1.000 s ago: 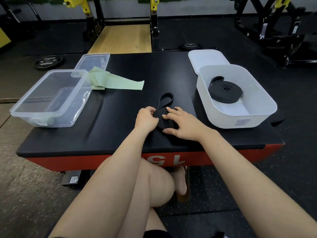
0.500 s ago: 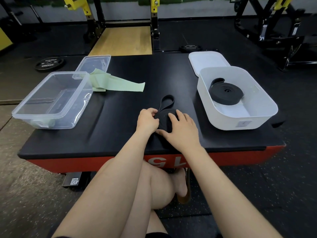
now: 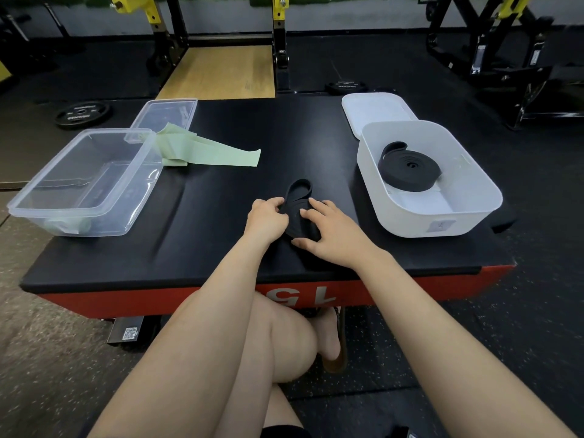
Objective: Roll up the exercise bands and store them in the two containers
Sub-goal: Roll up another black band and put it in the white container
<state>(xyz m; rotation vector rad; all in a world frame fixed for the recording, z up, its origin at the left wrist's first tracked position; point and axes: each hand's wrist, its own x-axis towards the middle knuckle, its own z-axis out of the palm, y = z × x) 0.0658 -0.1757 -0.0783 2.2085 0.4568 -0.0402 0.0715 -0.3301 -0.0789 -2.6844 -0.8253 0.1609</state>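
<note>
- The left hand [image 3: 267,220] sits at the near middle of the desk [image 3: 221,128], its fingers curled round the left edge of a partly coiled black band [image 3: 298,213], grasping it.
- The right hand [image 3: 331,230] lies on the same coil from the right; its fingers spread over the top and its thumb hooks the near edge, so it too holds the band.
- The coil lies flat on the desk between the two hands, and a loose loop of it [image 3: 300,188] sticks out on the far side, past the fingertips.
- To the right, near the hands, stands a white container [image 3: 474,184] with a rolled black band [image 3: 409,169] lying inside on its floor, one end curling up at the far left of the roll.
- A white lid [image 3: 376,110] lies just beyond that container, touching or nearly touching its far wall.
- On the left side of the desk, well apart from the hands, stands a clear container [image 3: 94,213]; something pale green shows through its near wall, too blurred to identify.
- A light green band [image 3: 215,154] lies unrolled on the desk beside the clear container's far right corner.
- A clear lid [image 3: 164,113] lies behind the green band.
- Weight plates [image 3: 82,112] lie on the floor beyond the desk.
</note>
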